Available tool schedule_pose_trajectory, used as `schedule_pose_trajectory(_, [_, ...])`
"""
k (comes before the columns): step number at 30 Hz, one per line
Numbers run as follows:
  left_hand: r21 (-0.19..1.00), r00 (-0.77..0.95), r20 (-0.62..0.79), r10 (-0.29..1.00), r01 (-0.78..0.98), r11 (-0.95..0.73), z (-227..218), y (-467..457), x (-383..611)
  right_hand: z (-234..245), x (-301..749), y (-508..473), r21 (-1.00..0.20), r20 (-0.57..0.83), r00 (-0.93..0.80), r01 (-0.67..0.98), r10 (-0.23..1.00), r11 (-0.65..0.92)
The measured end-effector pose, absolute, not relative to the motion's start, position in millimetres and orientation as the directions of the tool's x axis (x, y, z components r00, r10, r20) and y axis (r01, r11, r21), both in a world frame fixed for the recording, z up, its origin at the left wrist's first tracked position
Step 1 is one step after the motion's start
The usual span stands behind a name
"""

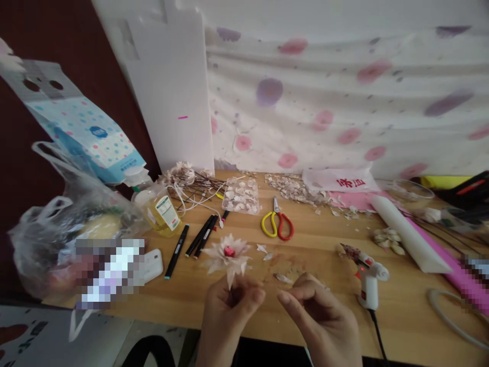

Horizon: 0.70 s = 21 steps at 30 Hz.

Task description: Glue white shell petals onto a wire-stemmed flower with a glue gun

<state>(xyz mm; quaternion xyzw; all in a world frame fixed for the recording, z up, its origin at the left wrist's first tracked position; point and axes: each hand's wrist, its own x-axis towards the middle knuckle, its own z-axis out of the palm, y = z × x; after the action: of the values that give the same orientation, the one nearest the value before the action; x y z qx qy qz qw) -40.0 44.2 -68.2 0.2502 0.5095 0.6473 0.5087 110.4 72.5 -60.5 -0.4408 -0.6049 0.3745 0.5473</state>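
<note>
My left hand (229,306) is closed around the base of a handmade flower (228,255) with pale pointed petals and a red centre, held upright above the wooden table (313,244). My right hand (317,316) is beside it, fingers curled in a pinch; a small pale petal piece (283,278) shows just past its fingertips, and I cannot tell whether it is held or lying on the table. A white hot glue gun (367,278) stands just right of my right hand, its cord running down off the table edge.
Yellow and red scissors (277,223), black markers (200,237), a clear tray of shells (241,195), a pile of shell fragments (294,187) and a bottle of yellow liquid (158,206) lie behind. Plastic bags (69,224) crowd the left; a white roll (408,232) and pink sheet (454,265) lie right.
</note>
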Motion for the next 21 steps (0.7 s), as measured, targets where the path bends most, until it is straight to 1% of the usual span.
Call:
schedule_pose_trajectory(2, [0.911, -0.224, -0.192, 0.955, -0.402, 0.089, -63, 41, -30, -59, 113, 72, -0.948, 0.293, -0.043, 0.114, 0.955, 0.296])
schedule_pose_trajectory(4, [0.925, -0.162, -0.178, 0.971, -0.365, 0.109, -59, 39, -26, -58, 116, 70, -0.959, 0.245, -0.093, 0.120, 0.965, 0.255])
schedule_pose_trajectory(6, [0.956, -0.193, -0.162, 0.968, -0.273, 0.106, -57, 38, -25, -58, 120, 66, -0.964, 0.222, -0.110, 0.127, 0.969, 0.235])
schedule_pose_trajectory(8, [0.986, -0.266, -0.120, 0.957, -0.142, 0.084, -57, 36, -24, -58, 122, 63, -0.967, 0.210, -0.069, 0.129, 0.975, 0.217])
schedule_pose_trajectory(10, [0.999, -0.294, -0.035, 0.955, -0.008, 0.034, -59, 33, -24, -57, 123, 60, -0.974, 0.200, -0.010, 0.109, 0.980, 0.200])
schedule_pose_trajectory(13, [0.985, -0.259, 0.120, 0.958, 0.152, -0.083, -62, 28, -23, -53, 123, 58, -0.982, 0.180, 0.019, 0.067, 0.983, 0.178])
schedule_pose_trajectory(17, [0.948, -0.280, 0.263, 0.923, 0.254, -0.193, -65, 23, -21, -51, 123, 59, -0.987, 0.154, 0.008, 0.053, 0.988, 0.153])
schedule_pose_trajectory(19, [0.940, -0.284, 0.276, 0.918, 0.281, -0.195, -66, 22, -21, -53, 121, 60, -0.990, 0.134, 0.005, 0.050, 0.991, 0.133])
schedule_pose_trajectory(21, [0.939, -0.276, 0.253, 0.927, 0.301, -0.167, -68, 21, -20, -57, 120, 62, -0.992, 0.111, 0.004, 0.053, 0.994, 0.111])
